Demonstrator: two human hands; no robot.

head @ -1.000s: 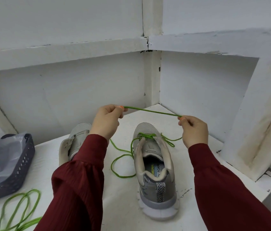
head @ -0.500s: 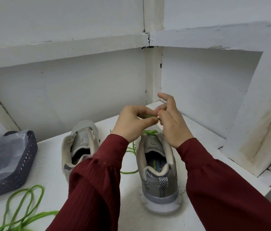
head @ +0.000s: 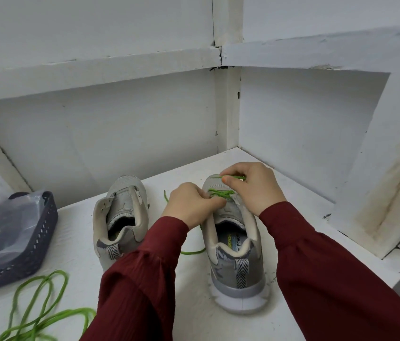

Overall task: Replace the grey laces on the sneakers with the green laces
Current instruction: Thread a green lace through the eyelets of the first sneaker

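Now the left hand (head: 191, 205) and right hand (head: 255, 190) have dropped onto the sneaker (head: 233, 254), both pinching the green lace (head: 221, 193). It looks limp and light, so grip near its tip.

Left grip (head: 191, 205) and right grip (head: 251, 187) on the green lace (head: 219, 193) of 1 grey sneaker (head: 233, 269).

Left hand (head: 192, 206); right hand (head: 251, 187); both curled

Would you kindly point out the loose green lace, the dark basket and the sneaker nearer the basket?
loose green lace (head: 73, 313), head view, its bundled strands.
dark basket (head: 42, 238), head view, its perforated side wall.
sneaker nearer the basket (head: 126, 187), head view, its toe mesh.
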